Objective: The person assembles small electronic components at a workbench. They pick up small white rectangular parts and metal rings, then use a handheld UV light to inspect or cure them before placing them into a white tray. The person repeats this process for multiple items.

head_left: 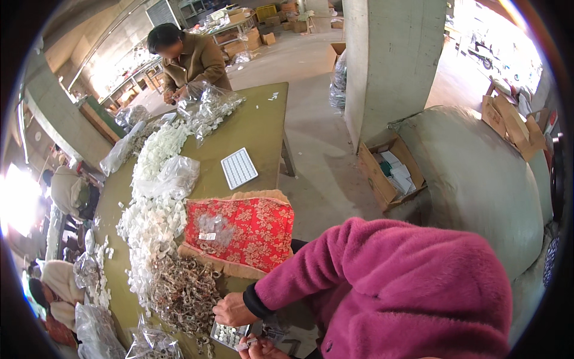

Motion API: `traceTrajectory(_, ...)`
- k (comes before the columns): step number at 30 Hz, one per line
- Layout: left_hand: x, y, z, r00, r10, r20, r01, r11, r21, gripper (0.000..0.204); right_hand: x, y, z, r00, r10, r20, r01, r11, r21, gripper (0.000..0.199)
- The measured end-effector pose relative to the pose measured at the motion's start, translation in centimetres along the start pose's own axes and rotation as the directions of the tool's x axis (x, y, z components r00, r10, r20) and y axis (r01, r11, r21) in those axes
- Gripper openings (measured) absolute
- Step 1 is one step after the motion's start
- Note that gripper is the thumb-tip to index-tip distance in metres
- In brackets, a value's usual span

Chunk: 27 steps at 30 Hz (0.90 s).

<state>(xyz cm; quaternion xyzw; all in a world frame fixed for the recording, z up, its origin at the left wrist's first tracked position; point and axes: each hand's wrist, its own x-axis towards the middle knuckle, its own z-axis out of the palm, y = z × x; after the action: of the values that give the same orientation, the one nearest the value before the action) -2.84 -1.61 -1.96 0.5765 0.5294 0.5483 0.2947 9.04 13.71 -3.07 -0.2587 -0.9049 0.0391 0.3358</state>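
My right arm, in a fuzzy magenta sleeve with a black cuff, reaches left across the picture. My right hand (233, 310) is closed with bent fingers over the edge of a shallow tray (216, 331) of small round white pieces. What it holds, if anything, is hidden. Below it, my left hand (261, 348) pinches a small pale strip (246, 344) at the lower edge of the view. Against the tray lies a tangled heap of brown and silvery trinkets (182, 287). Beyond it spreads a long pile of small white tags (155, 221).
A red floral cloth pad (257, 227) bears clear plastic bits. A white gridded tray (239, 169) lies farther along the olive table (257, 119). A co-worker (197, 57) stands at the far end. Right are a concrete pillar (388, 66), a cardboard box (376, 179) and a bulky sack (472, 173).
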Motion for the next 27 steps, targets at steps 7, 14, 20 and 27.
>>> traceTrajectory(7, -0.4, 2.7, 2.1, 0.946, -0.256, -0.198, 0.230, 0.962, -0.144, 0.017, -3.0, -3.4, -4.9, 0.936, 0.325, 0.133, -0.314, 0.607, 0.730, 0.015)
traceTrajectory(14, -0.6, 5.4, 4.1, 0.928, -0.301, -0.222, 0.274, 0.951, -0.141, 0.023, -5.3, -4.8, -7.1, 0.892, 0.413, 0.186, -0.395, 0.508, 0.766, 0.015)
traceTrajectory(20, -0.9, 3.5, 2.9, 0.985, -0.148, -0.084, 0.133, 0.978, -0.161, 0.021, -6.6, -4.7, -6.3, 0.901, 0.421, 0.101, -0.320, 0.492, 0.810, 0.014)
traceTrajectory(27, -1.6, 3.6, 3.1, 0.999, -0.034, -0.003, 0.034, 0.996, -0.086, 0.031, -7.1, -5.3, -8.9, 0.860, 0.493, 0.133, -0.370, 0.421, 0.829, 0.015)
